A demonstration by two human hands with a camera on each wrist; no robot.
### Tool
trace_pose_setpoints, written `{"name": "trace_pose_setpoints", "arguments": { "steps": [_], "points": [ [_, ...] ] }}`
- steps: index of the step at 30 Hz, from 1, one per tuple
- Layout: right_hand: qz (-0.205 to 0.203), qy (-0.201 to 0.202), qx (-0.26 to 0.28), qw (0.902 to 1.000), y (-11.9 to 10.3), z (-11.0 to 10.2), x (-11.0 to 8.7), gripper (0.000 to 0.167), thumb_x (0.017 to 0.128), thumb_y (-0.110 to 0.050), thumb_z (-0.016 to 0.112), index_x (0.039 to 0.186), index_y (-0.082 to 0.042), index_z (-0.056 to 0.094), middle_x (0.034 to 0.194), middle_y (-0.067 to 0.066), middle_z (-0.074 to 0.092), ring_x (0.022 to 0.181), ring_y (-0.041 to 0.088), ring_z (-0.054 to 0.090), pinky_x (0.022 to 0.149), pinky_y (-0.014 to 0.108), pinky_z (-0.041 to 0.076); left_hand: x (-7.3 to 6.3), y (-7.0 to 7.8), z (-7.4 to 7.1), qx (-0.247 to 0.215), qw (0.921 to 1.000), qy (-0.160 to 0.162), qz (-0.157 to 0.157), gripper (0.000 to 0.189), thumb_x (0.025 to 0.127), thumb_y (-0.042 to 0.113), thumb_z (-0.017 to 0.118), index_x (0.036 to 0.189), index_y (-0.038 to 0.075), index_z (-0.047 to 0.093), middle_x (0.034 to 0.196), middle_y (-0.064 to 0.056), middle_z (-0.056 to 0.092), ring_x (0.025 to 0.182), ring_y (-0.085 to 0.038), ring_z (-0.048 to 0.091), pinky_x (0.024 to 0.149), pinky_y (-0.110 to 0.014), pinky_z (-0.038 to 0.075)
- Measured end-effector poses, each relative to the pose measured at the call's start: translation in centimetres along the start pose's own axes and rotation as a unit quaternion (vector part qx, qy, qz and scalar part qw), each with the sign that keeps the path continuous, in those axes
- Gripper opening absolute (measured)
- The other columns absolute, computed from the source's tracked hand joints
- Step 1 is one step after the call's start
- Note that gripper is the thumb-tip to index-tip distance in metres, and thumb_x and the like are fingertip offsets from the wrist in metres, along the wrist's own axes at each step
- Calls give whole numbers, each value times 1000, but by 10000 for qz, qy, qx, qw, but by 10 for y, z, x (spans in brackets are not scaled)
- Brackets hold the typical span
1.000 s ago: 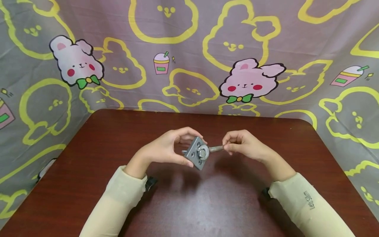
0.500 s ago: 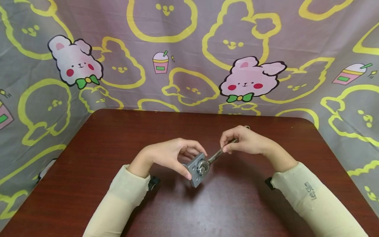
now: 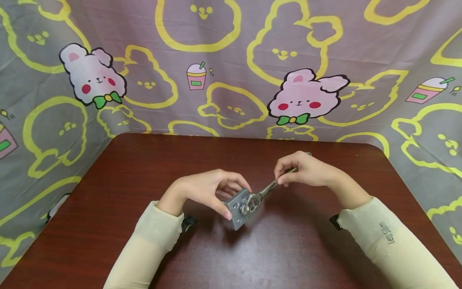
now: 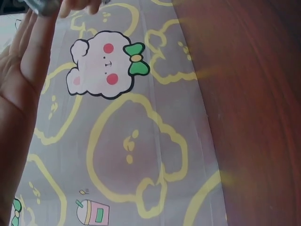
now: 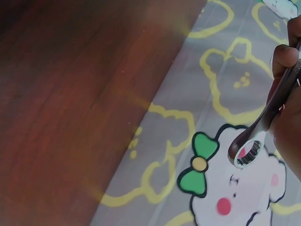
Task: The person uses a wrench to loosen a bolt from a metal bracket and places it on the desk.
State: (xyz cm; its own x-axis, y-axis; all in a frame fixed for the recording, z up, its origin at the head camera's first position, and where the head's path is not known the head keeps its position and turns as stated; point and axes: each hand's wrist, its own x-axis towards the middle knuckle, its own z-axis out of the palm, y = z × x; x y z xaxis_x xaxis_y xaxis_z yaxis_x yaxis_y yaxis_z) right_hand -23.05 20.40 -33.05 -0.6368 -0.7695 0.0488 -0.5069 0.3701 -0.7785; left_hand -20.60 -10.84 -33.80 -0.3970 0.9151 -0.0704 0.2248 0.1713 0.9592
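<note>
In the head view my left hand [image 3: 203,188] grips a grey metal plate [image 3: 237,221] by its edges, thumb in front and fingers behind. Several holes pierce the plate, and a hex bolt head [image 3: 245,210] stands out from its face. My right hand [image 3: 306,169] pinches the shaft of a double ring spanner [image 3: 268,188]. One ring is right beside the bolt head, its opening visible; the toothed ring [image 5: 250,153] at the other end shows in the right wrist view. Only a blurred grey piece of metal [image 4: 44,5] appears above my left hand in the left wrist view.
Below the hands lies a dark reddish-brown wooden table [image 3: 144,160]. A grey-pink curtain [image 3: 231,60] with cartoon rabbits surrounds its back and sides. Black straps [image 3: 188,222] show at the wrists, under pale sleeves [image 3: 144,245].
The plate has come down and nearer with my left hand. The spanner swung so its handle points up and right; its ring, around the bolt head half a second ago, has moved off to the right.
</note>
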Motion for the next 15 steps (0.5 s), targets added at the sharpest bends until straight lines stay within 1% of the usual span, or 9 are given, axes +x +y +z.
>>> {"name": "trace_pose_setpoints", "arguments": {
  "steps": [2, 4, 6, 7, 9, 12, 15],
  "points": [
    [-49, 248, 94, 9996, 4, 0, -5, 4, 88, -9, 73, 88, -8, 69, 71, 3, 64, 65, 12, 59, 57, 27, 51, -3, -2, -1, 29, 9996, 256, 147, 63, 75, 1, 82, 130, -1, 51, 124, -18, 67, 111, -19, 67, 102, -36, 53],
    [-164, 550, 240, 9981, 9, 1, -11, 4, 89, -6, 71, 89, -5, 67, 69, 5, 64, 64, 12, 59, 58, 26, 50, -5, -4, -1, 139, 9977, 590, 318, 64, 74, 1, 84, 130, 1, 52, 123, -17, 68, 110, -19, 68, 100, -36, 55],
    [-229, 842, 440, 9952, 14, 5, -16, 3, 90, -2, 68, 91, -1, 65, 69, 7, 63, 65, 12, 59, 58, 26, 50, -6, -7, -2, 244, 9936, 977, 509, 66, 72, 0, 85, 129, 2, 53, 122, -16, 68, 110, -19, 68, 99, -36, 55],
    [-197, 1003, 535, 9933, 15, 7, -19, 2, 91, -2, 66, 92, -1, 64, 69, 7, 63, 65, 12, 59, 59, 25, 50, -7, -8, -2, 276, 9910, 1161, 610, 66, 72, -1, 85, 129, 2, 52, 122, -17, 68, 110, -19, 68, 99, -37, 56],
    [-77, 1280, 870, 9879, 17, 14, -23, 2, 93, 0, 63, 94, 1, 63, 70, 5, 62, 65, 12, 59, 59, 25, 51, -8, -11, -3, 358, 9837, 1591, 755, 68, 70, -2, 85, 130, 3, 52, 123, -16, 68, 111, -18, 68, 98, -36, 56],
    [158, 1558, 1480, 9765, 16, 27, -27, 5, 96, -2, 59, 97, 4, 59, 71, 0, 61, 65, 10, 57, 59, 23, 51, -8, -13, -4, 379, 9707, 2156, 988, 69, 70, -5, 85, 130, 2, 52, 126, -18, 67, 114, -18, 67, 99, -36, 55],
    [390, 1726, 2000, 9637, 13, 41, -27, 8, 98, -4, 56, 98, 4, 58, 71, -4, 61, 64, 8, 56, 57, 22, 50, -8, -13, -5, 447, 9550, 2666, 1223, 70, 70, -6, 84, 131, 3, 51, 130, -18, 65, 117, -17, 65, 101, -35, 54]
  ]
}}
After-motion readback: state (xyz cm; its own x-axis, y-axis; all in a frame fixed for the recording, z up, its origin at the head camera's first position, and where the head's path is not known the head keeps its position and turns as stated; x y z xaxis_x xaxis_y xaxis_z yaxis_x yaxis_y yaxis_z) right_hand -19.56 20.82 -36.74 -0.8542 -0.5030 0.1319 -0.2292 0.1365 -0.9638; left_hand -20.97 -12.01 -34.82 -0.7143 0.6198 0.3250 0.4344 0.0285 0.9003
